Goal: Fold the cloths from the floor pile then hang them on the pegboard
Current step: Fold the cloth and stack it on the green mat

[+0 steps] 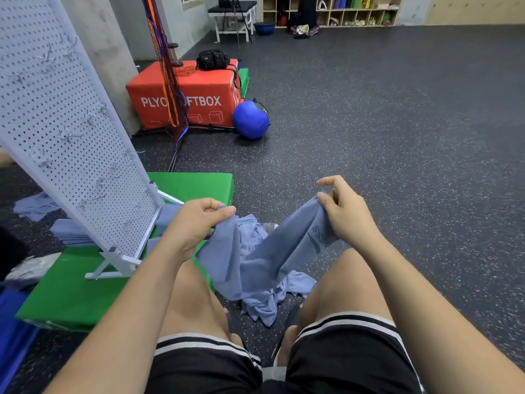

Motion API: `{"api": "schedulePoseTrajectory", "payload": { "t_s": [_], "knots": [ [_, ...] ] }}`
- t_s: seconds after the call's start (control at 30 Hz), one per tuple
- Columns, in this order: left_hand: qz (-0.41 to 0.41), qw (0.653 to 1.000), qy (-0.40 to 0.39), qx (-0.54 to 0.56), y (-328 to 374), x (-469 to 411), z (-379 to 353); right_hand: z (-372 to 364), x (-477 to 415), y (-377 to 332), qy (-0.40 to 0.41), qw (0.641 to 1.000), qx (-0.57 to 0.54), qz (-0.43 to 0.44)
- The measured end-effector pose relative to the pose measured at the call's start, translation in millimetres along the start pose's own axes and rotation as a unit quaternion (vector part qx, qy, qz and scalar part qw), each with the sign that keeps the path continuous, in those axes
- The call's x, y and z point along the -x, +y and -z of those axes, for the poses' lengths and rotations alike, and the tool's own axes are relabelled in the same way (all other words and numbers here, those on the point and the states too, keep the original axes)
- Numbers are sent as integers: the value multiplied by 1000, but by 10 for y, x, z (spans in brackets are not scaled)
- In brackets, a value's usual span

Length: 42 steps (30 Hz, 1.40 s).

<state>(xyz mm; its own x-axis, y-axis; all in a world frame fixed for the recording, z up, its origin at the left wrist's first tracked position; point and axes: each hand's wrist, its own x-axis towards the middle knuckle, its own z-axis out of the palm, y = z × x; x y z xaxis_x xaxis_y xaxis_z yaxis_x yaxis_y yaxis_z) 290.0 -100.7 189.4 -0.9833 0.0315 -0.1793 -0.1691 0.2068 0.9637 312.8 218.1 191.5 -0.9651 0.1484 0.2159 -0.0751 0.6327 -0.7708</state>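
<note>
Gym floor (397, 137): both hands pinch blue cloth (255, 260), left hand (196, 223), right hand (345, 211); pile (261, 302) below, pegboard (65, 143) left on green mat (71, 294)

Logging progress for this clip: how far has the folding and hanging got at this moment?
Done: little shows; some folded-looking cloths lie behind the pegboard, whose visible hooks carry nothing. In hand: the left hand and right hand grip one blue cloth, stretched between them, unfolded. Left: folding it, the crumpled floor pile below, and all the hanging.
</note>
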Motion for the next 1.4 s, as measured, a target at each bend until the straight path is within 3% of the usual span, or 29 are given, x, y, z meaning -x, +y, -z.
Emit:
{"api": "schedulePoseTrajectory", "payload": {
  "t_s": [0.27,0.47,1.1,1.4],
  "knots": [
    [28,998,-31,37,12,132,-41,-317,245,-335,-60,995,-56,55],
    [-1,999,-5,43,23,215,-334,-453,401,-547,-112,977,-179,37],
    [-86,996,-13,-19,74,305,-616,-358,512,-547,-172,979,-86,71],
    [-142,988,-30,-60,81,355,-652,-481,473,-398,-161,961,-223,-5]
  ]
}}
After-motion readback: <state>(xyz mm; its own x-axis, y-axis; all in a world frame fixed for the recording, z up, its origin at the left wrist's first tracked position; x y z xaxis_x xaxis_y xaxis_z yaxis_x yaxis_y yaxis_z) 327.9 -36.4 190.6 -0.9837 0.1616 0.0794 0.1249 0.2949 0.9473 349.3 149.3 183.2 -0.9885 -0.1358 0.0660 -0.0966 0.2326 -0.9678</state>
